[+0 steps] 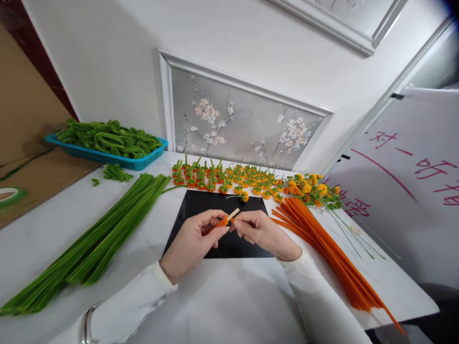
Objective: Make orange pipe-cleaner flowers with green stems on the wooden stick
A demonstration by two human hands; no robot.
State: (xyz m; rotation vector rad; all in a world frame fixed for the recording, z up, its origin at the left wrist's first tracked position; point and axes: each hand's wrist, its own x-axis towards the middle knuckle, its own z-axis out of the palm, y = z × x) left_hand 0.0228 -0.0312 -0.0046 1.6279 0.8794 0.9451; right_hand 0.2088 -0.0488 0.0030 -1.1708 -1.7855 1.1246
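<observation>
Above a black mat (184,210), my left hand (197,239) pinches a pale flat stick (233,213) with orange fuzzy stem (223,221) wrapped round its lower part. The stick points up and to the right. Close beside it, my right hand (263,231) has its fingers closed on the orange strand that runs from the wrap. Just behind the hands, a small yellow-orange flower piece (244,196) lies at the mat's back edge.
Green stems (103,229) lie left, orange stems (322,248) right. Rows of small orange and yellow pieces (211,177) line the back, beside finished-looking flowers (308,186). A blue tray (138,164) of green pieces stands back left; green tape (17,197) lies far left.
</observation>
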